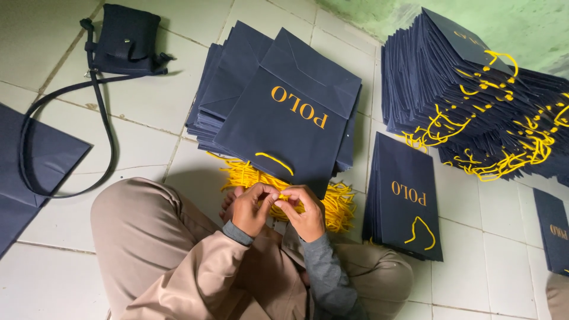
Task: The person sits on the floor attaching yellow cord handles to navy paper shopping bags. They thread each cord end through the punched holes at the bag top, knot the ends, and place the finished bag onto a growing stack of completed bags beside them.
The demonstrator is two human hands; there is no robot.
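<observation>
While the person sits cross-legged on the tiled floor (148, 101), both hands meet just at the near edge of the top navy paper bag (284, 115), which lies flat on a pile of the same bags in front of the knees. The left hand (253, 207) and the right hand (303, 212) are touching each other, and their fingertips are pinched together on a piece of yellow cord (283, 197); the exact hold is partly hidden by the knuckles, but both hands seem closed on it. A short loop of the cord already shows on the face of the bag, a little above the hands. Under the near edge of the pile a heap of loose yellow cords (338, 204) spreads on the floor. I judge that the step in hand is the fitting or knotting of the cord handle at the mouth of this bag, and that it is not finished. The next move probably calls for a small and exact pull with the fingertips, so the knot sits tight and the paper does not tear. Just beside the right hand stands a smaller pile of bags with handles (406, 198), and a large stack of finished bags (474, 95) lies toward the far right corner of the floor. A dark shoulder bag (124, 38) rests at the far left.
</observation>
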